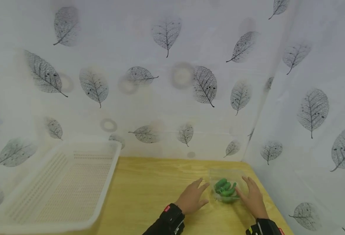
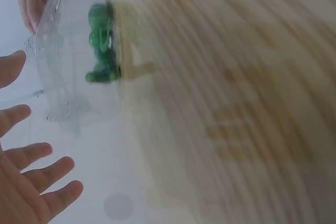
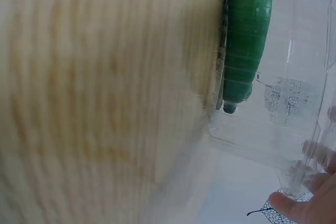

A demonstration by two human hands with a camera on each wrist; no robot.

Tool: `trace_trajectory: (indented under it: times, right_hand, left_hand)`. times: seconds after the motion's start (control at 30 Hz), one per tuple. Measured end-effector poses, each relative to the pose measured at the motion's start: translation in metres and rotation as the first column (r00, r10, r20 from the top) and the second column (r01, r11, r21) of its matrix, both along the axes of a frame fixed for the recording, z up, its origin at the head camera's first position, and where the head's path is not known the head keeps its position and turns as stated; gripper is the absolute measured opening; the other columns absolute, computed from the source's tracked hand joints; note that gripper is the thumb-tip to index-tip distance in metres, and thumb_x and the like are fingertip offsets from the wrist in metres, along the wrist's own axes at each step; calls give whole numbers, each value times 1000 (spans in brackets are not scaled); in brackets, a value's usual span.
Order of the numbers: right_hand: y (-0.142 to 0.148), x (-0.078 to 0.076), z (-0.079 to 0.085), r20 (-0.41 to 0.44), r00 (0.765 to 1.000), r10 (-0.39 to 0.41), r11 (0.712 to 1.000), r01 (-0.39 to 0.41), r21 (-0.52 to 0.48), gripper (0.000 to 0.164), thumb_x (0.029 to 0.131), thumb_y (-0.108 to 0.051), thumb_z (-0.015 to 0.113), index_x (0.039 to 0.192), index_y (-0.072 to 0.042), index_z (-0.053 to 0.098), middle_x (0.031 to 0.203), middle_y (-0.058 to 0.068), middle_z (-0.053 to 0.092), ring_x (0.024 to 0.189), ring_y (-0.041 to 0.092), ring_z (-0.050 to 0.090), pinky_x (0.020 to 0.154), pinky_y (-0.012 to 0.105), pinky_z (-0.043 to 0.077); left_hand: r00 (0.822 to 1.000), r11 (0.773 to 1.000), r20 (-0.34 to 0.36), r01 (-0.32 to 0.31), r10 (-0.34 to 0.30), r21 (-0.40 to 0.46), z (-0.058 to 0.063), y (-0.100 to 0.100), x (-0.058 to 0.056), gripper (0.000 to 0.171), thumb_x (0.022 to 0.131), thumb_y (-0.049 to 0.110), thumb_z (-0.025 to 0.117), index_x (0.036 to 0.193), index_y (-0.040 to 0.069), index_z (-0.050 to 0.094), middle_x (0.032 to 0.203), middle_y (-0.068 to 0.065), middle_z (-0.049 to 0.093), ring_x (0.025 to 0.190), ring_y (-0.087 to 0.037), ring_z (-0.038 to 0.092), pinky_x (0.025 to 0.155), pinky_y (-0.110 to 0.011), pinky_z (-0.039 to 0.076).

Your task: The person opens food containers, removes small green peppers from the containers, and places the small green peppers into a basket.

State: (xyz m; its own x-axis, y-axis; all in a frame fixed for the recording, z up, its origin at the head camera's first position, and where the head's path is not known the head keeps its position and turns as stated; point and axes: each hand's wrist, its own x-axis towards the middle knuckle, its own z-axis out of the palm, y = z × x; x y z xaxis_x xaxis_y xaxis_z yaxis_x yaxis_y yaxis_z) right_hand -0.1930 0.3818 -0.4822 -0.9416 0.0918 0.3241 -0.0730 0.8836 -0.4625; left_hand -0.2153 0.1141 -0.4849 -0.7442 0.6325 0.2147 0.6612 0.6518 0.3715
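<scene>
A clear plastic box (image 1: 240, 174) stands at the right of the table, holding several glossy green vegetables (image 1: 226, 189) that look like peppers. To its left is my left hand (image 1: 191, 197), fingers spread and apart from the box; in the left wrist view the same hand (image 2: 26, 177) has nothing in it. My right hand (image 1: 254, 199) is at the box's right side, with thumb and fingers spread. In the right wrist view its fingers (image 3: 315, 182) lie by the transparent wall, some seen through it; whether they touch it is hard to tell.
A large white perforated basket (image 1: 101, 209) occupies the left of the yellow wooden table (image 1: 148, 182). Leaf-printed white sheeting (image 1: 160, 107) rises behind the table and along its right edge.
</scene>
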Motion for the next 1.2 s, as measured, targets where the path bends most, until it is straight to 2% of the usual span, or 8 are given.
trace_trajectory:
  times: [0.13, 0.27, 0.37, 0.53, 0.73, 0.97, 1.2]
  right_hand:
    - [0, 1, -3, 93, 996, 6, 998, -1, -57, 59, 93, -30, 56, 138, 3, 36, 144, 36, 24, 128, 54, 27, 99, 67, 29]
    - [-5, -3, -4, 95, 995, 31, 996, -23, -86, 59, 94, -32, 55, 139, 1, 36, 146, 35, 22, 130, 54, 25, 101, 66, 27]
    - [-15, -3, -4, 97, 994, 45, 994, -35, -106, 58, 94, -30, 55, 140, 0, 36, 147, 33, 21, 131, 53, 24, 102, 65, 27]
    - [-42, 3, -3, 85, 995, 52, 995, -43, -95, 56, 92, -26, 59, 138, -1, 39, 147, 32, 22, 131, 53, 26, 99, 67, 31]
    - [-79, 14, -5, 57, 996, 67, 997, -65, -44, 54, 90, -24, 62, 135, -2, 44, 146, 33, 26, 128, 53, 31, 97, 68, 33]
    - [-122, 23, -3, 50, 995, 92, 996, -91, -16, 54, 89, -24, 63, 134, -2, 45, 145, 32, 28, 129, 52, 34, 97, 65, 36]
    - [-161, 30, -1, 20, 982, 185, 983, -185, -12, 57, 87, -24, 66, 134, -2, 45, 144, 33, 29, 129, 50, 36, 95, 63, 40]
  left_hand:
    - [999, 999, -17, 28, -29, -24, -5, 14, 3, 64, 88, 40, 62, 144, 28, 35, 151, -8, 34, 131, -28, 45, 104, -39, 42]
    - [999, 999, -40, 30, -31, -32, -5, 15, 6, 62, 87, 40, 63, 142, 29, 38, 150, -7, 37, 129, -25, 47, 105, -37, 42]
    - [998, 999, -46, 29, -30, -22, -3, 9, 8, 60, 87, 38, 63, 142, 27, 40, 148, -9, 39, 127, -23, 49, 105, -35, 42]
    - [1000, 1000, 4, 17, -17, 17, -3, -15, 11, 57, 89, 36, 61, 141, 25, 40, 145, -10, 43, 126, -24, 50, 103, -38, 44]
    - [998, 999, 66, 1, -3, 38, 1, -48, 20, 52, 90, 36, 60, 138, 20, 45, 142, -11, 46, 125, -26, 51, 101, -41, 45]
    - [997, 999, 66, -43, 41, 32, 5, -85, 29, 49, 86, 34, 66, 129, 19, 52, 135, -10, 53, 118, -25, 56, 94, -41, 50]
    - [992, 992, 64, -109, 105, 57, 14, -124, 38, 46, 81, 28, 72, 121, 14, 55, 128, -8, 57, 112, -25, 59, 90, -38, 52]
